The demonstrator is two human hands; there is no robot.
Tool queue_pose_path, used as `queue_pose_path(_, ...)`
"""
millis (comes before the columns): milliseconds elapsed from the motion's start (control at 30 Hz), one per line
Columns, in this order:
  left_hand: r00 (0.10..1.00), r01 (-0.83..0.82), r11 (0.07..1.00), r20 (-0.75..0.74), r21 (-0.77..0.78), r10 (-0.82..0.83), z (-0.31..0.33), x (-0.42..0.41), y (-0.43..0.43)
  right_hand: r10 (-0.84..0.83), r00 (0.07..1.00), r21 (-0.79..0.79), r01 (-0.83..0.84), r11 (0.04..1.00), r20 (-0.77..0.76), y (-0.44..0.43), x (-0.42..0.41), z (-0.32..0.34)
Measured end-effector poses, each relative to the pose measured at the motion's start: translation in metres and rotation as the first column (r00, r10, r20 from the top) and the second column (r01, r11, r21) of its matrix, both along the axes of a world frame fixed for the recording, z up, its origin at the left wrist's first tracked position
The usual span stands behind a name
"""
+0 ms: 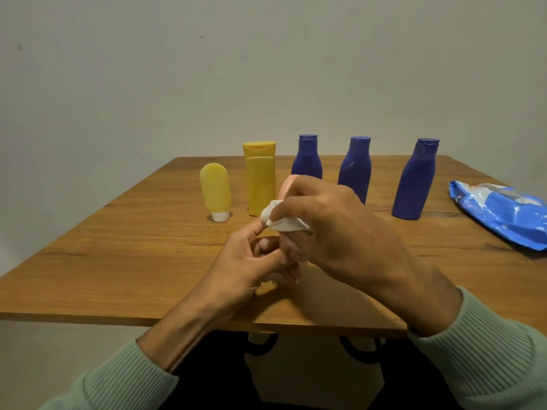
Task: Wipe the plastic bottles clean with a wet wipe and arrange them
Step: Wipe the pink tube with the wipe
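Note:
My right hand (334,226) grips a white wet wipe (285,221) wrapped against a pink bottle (286,186), of which only the rounded top shows above my fingers. My left hand (251,261) curls round the bottle's lower end from below, most of it hidden by the right hand. Behind them, in a row on the wooden table (133,241), stand a small yellow tube on its white cap (215,195), a taller yellow bottle (260,177) and three blue bottles (307,158) (355,170) (414,180).
A blue pack of wet wipes (503,214) lies at the table's right edge. A plain wall rises behind the table. Dark metal table legs (358,350) show under the front edge.

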State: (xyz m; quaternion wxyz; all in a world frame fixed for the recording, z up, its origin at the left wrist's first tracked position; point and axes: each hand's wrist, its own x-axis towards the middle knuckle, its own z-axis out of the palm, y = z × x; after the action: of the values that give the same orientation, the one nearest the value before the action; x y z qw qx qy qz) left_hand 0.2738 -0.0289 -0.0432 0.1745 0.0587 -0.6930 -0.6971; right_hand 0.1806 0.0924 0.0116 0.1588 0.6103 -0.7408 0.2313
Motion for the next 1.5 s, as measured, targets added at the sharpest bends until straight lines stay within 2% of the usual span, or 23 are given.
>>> queue_pose_path(67, 1.0, 0.009, 1.0, 0.023, -0.003, -0.009, 0.0, -0.001, 0.0, -0.028, 0.999, -0.094, 0.025, 0.995, -0.025, -0.001, -0.006, -0.006)
queue_pose_path(167, 1.0, 0.005, 1.0, 0.02, -0.012, -0.005, 0.0, -0.002, 0.002, -0.031, 0.996, -0.178, 0.046, 0.983, 0.087, -0.002, -0.006, -0.004)
queue_pose_path(267, 1.0, -0.027, 1.0, -0.015, 0.003, 0.027, -0.001, -0.001, 0.002, 0.018, 0.984, -0.067, -0.006, 0.998, 0.176, -0.001, -0.001, 0.002)
queue_pose_path(367, 0.999, -0.032, 0.999, -0.004, -0.018, 0.032, -0.003, 0.0, 0.0, 0.027, 0.99, 0.001, -0.028, 1.0, 0.138, -0.001, -0.003, 0.001)
queue_pose_path(600, 0.999, 0.036, 0.997, 0.025, -0.07, -0.035, -0.003, -0.002, -0.001, -0.067, 0.995, -0.319, 0.086, 0.944, 0.07, -0.004, -0.029, -0.012)
queue_pose_path(767, 0.997, 0.062, 0.997, 0.034, 0.045, -0.063, -0.001, 0.0, -0.002, -0.091, 0.979, -0.427, 0.161, 0.89, 0.181, -0.003, -0.04, -0.011)
queue_pose_path(867, 0.996, 0.091, 0.983, -0.03, 0.158, -0.088, 0.001, 0.0, -0.004, -0.022, 0.947, -0.385, 0.15, 0.911, 0.319, -0.003, -0.04, -0.007)
queue_pose_path(967, 0.993, 0.084, 0.964, -0.096, 0.253, -0.062, 0.001, 0.0, -0.006, 0.065, 0.897, -0.227, 0.04, 0.973, 0.437, 0.001, -0.038, -0.001)
queue_pose_path(1067, 0.991, 0.104, 0.95, -0.107, 0.293, -0.075, 0.001, 0.0, -0.007, 0.121, 0.886, -0.139, -0.065, 0.988, 0.448, 0.004, -0.039, 0.002)
queue_pose_path(1133, 0.989, 0.135, 0.947, -0.095, 0.29, -0.112, 0.001, -0.001, -0.008, 0.147, 0.872, -0.209, -0.053, 0.977, 0.466, 0.004, -0.041, 0.001)
queue_pose_path(1233, 0.986, 0.161, 0.942, -0.084, 0.294, -0.143, 0.001, 0.0, -0.007, 0.169, 0.838, -0.381, 0.05, 0.923, 0.52, 0.001, -0.043, -0.005)
queue_pose_path(1333, 0.987, 0.153, 0.936, -0.1, 0.317, -0.128, 0.002, -0.001, -0.005, 0.181, 0.834, -0.428, 0.071, 0.901, 0.521, -0.001, -0.043, -0.007)
queue_pose_path(1500, 0.987, 0.122, 0.915, -0.148, 0.385, -0.069, 0.0, -0.005, -0.005, 0.182, 0.804, -0.11, -0.146, 0.983, 0.566, 0.007, -0.042, 0.002)
